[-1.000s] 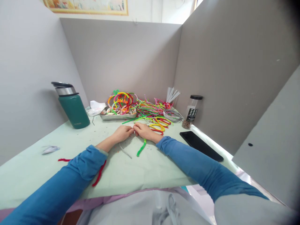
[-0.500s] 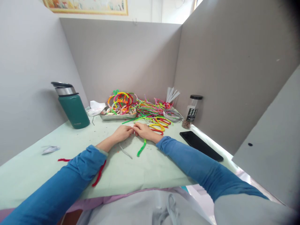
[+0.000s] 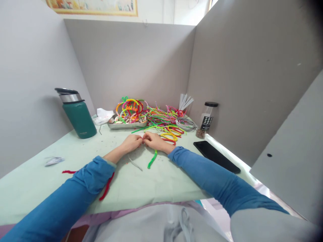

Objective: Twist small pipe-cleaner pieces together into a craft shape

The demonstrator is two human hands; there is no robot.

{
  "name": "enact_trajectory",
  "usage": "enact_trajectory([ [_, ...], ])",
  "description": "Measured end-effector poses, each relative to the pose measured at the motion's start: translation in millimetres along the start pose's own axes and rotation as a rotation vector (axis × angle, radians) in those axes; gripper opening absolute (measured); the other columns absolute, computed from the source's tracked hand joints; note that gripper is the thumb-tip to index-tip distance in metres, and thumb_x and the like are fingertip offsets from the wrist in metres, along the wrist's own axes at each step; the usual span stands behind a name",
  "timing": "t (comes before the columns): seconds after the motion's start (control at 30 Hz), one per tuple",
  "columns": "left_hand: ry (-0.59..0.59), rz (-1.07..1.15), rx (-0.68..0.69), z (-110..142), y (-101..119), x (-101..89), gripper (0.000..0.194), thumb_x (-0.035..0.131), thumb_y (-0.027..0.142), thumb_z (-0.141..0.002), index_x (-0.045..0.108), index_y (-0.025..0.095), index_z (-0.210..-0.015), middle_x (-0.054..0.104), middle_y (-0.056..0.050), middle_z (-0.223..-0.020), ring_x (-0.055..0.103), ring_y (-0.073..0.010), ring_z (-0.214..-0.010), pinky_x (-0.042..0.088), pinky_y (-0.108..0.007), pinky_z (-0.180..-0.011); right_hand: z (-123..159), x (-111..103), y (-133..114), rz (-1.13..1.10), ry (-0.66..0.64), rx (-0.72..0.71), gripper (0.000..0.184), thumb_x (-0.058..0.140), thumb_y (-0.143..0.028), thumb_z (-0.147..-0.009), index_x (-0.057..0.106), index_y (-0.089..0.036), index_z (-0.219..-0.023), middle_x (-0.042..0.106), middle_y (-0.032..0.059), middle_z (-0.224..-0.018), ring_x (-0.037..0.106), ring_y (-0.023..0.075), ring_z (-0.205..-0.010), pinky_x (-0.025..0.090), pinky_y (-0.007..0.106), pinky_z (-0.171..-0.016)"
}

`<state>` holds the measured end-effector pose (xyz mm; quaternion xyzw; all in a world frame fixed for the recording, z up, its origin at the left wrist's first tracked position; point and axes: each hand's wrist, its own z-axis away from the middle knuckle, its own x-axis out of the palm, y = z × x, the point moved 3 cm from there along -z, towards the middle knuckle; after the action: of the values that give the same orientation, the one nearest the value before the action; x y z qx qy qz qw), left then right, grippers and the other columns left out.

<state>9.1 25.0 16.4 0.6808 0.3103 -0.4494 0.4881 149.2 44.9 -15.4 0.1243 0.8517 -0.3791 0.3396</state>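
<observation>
My left hand (image 3: pixel 132 142) and my right hand (image 3: pixel 153 139) meet fingertip to fingertip above the middle of the table, both closed in a pinch. Whatever lies between the fingers is too small and too covered to name. A green pipe cleaner (image 3: pixel 152 159) rests on the cloth just below my right hand, its upper end hidden by the wrist. Below my left hand lies a thin grey wire (image 3: pixel 135 163). Bent yellow and red pipe cleaners (image 3: pixel 171 135) sit right beside my right hand. Under my left forearm, a red pipe cleaner (image 3: pixel 107 187) is partly covered.
Behind my hands stand a metal tray (image 3: pixel 127 126) with colourful looped pipe cleaners and a heap of pipe cleaners (image 3: pixel 161 116). A coil of grey wire (image 3: pixel 186 124) adjoins it. A green bottle (image 3: pixel 80 119) is left; a clear jar (image 3: pixel 207 120) and black phone (image 3: pixel 216 156) are right.
My fingertips have shifted very slightly against each other, while both arms stay in place. The things on the table have not moved.
</observation>
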Motion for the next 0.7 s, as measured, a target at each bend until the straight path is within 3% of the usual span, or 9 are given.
enact_trajectory([
  [0.7, 0.022, -0.022, 0.031, 1, 0, 0.3, 0.031, 0.037, 0.027, -0.076, 0.056, 0.018, -0.054, 0.058, -0.001, -0.054, 0.051, -0.0133, -0.053, 0.034, -0.025, -0.055, 2, -4, -12, 0.08, -0.001, 0.003, 0.01, 0.052, -0.021, -0.077, 0.058, -0.018, -0.085, 0.06, -0.0004, -0.072, 0.05, 0.0125, -0.064, 0.033, 0.023, -0.059],
])
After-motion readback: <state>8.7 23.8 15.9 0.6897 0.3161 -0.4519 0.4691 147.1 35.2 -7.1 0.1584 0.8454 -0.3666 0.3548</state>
